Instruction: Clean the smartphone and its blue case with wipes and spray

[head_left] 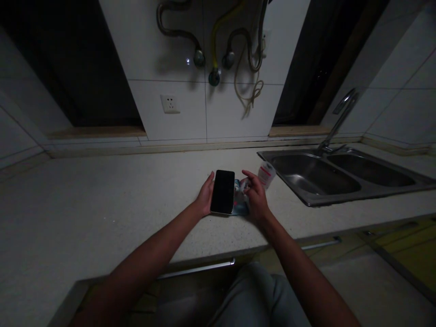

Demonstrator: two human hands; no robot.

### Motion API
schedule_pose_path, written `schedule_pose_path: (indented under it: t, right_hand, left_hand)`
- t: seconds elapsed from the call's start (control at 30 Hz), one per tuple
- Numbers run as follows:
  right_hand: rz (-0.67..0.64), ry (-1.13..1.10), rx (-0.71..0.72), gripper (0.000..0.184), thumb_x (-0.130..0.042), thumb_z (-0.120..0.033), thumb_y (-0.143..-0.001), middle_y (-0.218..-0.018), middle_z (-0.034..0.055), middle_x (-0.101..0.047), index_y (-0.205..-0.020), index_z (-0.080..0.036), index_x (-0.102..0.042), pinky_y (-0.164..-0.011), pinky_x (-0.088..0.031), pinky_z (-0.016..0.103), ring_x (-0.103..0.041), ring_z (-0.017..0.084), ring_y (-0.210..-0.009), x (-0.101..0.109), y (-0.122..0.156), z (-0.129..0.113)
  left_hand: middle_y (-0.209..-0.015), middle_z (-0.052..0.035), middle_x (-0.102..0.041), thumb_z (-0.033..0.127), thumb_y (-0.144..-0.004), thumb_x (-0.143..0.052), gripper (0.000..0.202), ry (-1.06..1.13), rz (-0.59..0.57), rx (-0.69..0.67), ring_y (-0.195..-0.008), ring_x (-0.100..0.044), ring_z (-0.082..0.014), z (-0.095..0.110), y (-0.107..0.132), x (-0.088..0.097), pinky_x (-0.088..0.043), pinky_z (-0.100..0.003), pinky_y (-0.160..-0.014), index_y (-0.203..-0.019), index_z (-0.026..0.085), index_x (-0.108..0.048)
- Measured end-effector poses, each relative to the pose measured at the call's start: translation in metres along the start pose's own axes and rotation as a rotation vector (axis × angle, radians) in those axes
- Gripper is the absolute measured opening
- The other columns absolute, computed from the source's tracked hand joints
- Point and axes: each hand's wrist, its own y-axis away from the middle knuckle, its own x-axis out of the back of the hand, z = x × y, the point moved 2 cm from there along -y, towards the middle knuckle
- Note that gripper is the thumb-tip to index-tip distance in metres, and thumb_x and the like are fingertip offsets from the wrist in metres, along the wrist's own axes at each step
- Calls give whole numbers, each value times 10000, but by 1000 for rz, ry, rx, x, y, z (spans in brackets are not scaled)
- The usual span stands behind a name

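pale countertop [102, 200] near its front edge: left hand [205, 196] fingers grasp phone [223, 191], right hand [255, 196] pinches packet [240, 200].

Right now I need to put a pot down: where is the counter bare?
The countertop is bare left of the left hand, out to the wall, and behind the phone up to the socket wall. It is crowded between the phone, the right hand, the small container and the sink.

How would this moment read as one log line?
left hand: steadies phone | right hand: on small packet | beside: roll, sink | surface: countertop
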Motion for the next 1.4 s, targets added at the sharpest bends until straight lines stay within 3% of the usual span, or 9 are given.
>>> schedule_pose_path:
  t: [0.1, 0.2, 0.4, 0.53, 0.7, 0.87, 1.0, 1.2, 1.4]
  right_hand:
    - [-78, -3, -16, 632, -547, -185, -706, -928, 7, -567, -1329, -275, -491, -565, -481, 248, -545, 147, -729, -4, 2, 6]
    - [-43, 147, 2, 600, -536, -188, -758, -952, 25, -578, -1350, -266, -471, -537, -493, 252, -555, 150, -711, -5, 4, 10]
    - [64, 508, 245, 371, -569, -254, -890, -1130, 104, -640, -1261, -233, -582, -892, -525, 395, -621, 226, -1005, 3, -2, 1]
    - [113, 644, 394, 299, -539, -256, -942, -1085, 100, -673, -1231, -249, -614, -914, -519, 443, -638, 249, -1029, 0, -14, -12]
    - [17, 733, 547, 302, -467, -195, -972, -1190, 102, -666, -1206, -246, -650, -956, -528, 412, -628, 228, -1121, -20, -39, -17]
    - [-154, 819, 473, 334, -474, -209, -968, -1278, 109, -658, -1254, -247, -643, -1062, -469, 482, -606, 247, -1195, -33, -52, 6]
    - [-255, 921, 448, 416, -440, -171, -959, -1363, 127, -617, -1347, -219, -584, -1138, -354, 572, -544, 277, -1300, -30, -45, 17]
    - [-366, 1055, 457, 476, -445, -153, -949, -1436, 107, -560, -1412, -235, -519, -1172, -203, 661, -359, 305, -1447, -32, -30, 7]
    - [-485, 1077, 499, 416, -501, -119, -914, -1375, 92, -616, -1302, -220, -612, -1187, -171, 661, -398, 311, -1424, -40, -20, 1]
  left_hand:
    - [-947, -170, -735, 697, -911, -375, 698, -1, 8, 10, -790, -713, -292, -9, -1, -3, -558, -484, -793, -1164, 110, -655]
    - [-892, -165, -735, 745, -888, -344, 758, 13, 52, 12, -761, -707, -288, -13, -2, -1, -565, -464, -756, -1116, 102, -674]
    - [-910, -151, -738, 750, -887, -343, 742, 31, 94, -24, -851, -709, -298, -16, -3, -2, -557, -452, -780, -1152, 137, -667]
    - [-923, -149, -737, 722, -915, -310, 726, 56, 66, -41, -876, -709, -294, -18, -3, -9, -546, -456, -810, -1170, 137, -655]
    - [-957, -157, -738, 740, -905, -303, 762, 84, 69, -11, -905, -707, -298, -19, -7, -11, -538, -448, -832, -1191, 127, -653]
    - [-989, -157, -742, 734, -905, -323, 753, 113, 74, -3, -948, -704, -311, -19, -12, -8, -520, -442, -874, -1193, 129, -667]
    - [-1038, -150, -740, 726, -918, -298, 750, 109, 53, -9, -999, -694, -306, -19, -15, -8, -502, -440, -910, -1244, 149, -647]
    - [-1087, -148, -730, 754, -901, -294, 771, 105, 60, -27, -1042, -682, -310, -18, -16, -8, -495, -436, -919, -1282, 171, -625]
    - [-1062, -155, -728, 821, -851, -257, 853, 144, 140, -3, -1028, -683, -318, -15, -14, -2, -511, -432, -881, -1239, 166, -640]
